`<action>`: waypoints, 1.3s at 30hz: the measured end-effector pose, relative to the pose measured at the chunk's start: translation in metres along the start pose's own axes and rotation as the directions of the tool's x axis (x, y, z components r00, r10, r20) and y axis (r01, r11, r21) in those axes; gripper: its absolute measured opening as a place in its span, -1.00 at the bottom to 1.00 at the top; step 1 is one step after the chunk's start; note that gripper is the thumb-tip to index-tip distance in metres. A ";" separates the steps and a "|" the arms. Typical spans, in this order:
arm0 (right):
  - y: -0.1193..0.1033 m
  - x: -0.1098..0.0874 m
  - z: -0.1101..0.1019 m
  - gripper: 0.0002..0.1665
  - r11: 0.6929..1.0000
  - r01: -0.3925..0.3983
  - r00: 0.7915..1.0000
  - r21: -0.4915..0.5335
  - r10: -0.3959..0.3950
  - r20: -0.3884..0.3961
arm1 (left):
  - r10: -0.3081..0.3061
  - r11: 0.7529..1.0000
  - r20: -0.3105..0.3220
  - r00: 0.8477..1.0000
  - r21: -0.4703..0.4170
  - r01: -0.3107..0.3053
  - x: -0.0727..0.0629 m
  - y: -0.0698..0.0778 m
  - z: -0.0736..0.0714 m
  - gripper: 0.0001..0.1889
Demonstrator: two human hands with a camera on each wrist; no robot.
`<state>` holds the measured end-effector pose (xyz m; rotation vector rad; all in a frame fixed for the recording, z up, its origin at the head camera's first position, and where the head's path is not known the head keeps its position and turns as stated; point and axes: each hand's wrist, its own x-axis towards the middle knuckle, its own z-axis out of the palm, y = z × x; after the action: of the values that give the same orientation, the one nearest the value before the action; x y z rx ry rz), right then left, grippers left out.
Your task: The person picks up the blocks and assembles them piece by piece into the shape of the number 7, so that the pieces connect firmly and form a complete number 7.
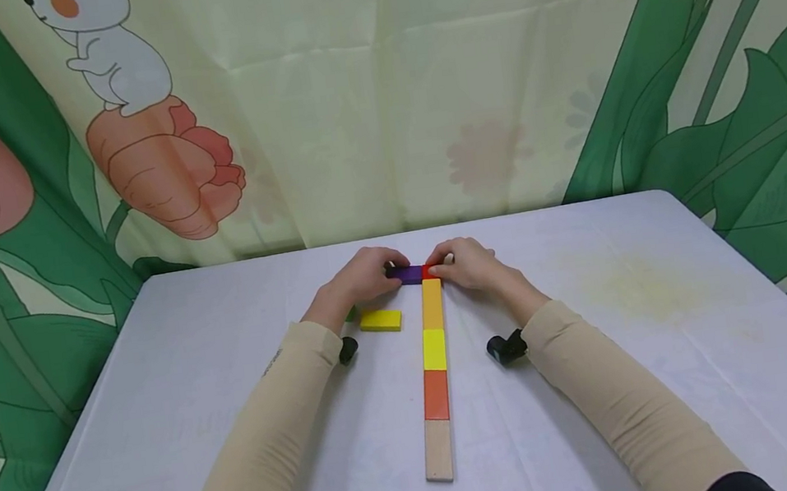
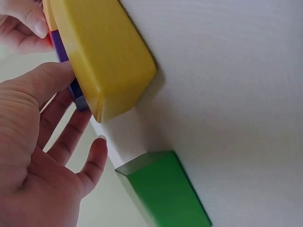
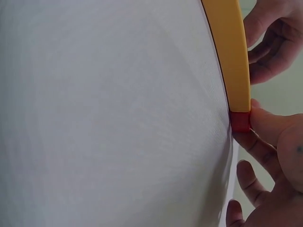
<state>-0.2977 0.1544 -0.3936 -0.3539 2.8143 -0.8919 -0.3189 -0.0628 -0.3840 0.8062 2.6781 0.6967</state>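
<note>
At the far end of a row of wooden blocks, my left hand (image 1: 366, 274) holds the purple block (image 1: 408, 275) by its left end, thumb in front. My right hand (image 1: 469, 264) pinches a red block (image 3: 240, 121) between thumb and finger. Purple and red meet end to end, crosswise at the top of the row. Below them the row runs toward me: light orange block (image 1: 432, 304), yellow block (image 1: 434, 350), orange-red block (image 1: 436, 395) and plain wood block (image 1: 438, 451). The right hand's fingers partly cover the red block.
A loose yellow block (image 1: 381, 321) lies left of the row, near my left wrist. Beside it is a green block (image 2: 163, 189), mostly hidden by the arm in the head view. A white cloth covers the table (image 1: 642, 378); a printed curtain (image 1: 374, 99) hangs behind.
</note>
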 end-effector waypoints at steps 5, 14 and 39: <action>0.000 0.000 0.000 -0.75 1.000 0.004 1.000 0.000 -0.004 0.005 | -0.014 1.000 0.003 1.000 0.003 0.014 -0.001 0.000 0.000 -0.63; -0.001 -0.002 -0.004 -0.75 1.000 0.007 1.000 0.010 -0.007 0.006 | -0.055 0.998 -0.014 0.998 -0.033 0.054 -0.008 -0.001 -0.006 -0.57; -0.002 0.000 -0.001 -0.76 0.999 -0.027 1.000 0.022 0.027 0.003 | 0.007 0.999 0.068 0.998 -0.036 -0.004 -0.052 -0.008 -0.009 -0.55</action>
<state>-0.2975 0.1536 -0.3916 -0.3129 2.7975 -0.9145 -0.2838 -0.1020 -0.3750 0.8133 2.5965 0.7032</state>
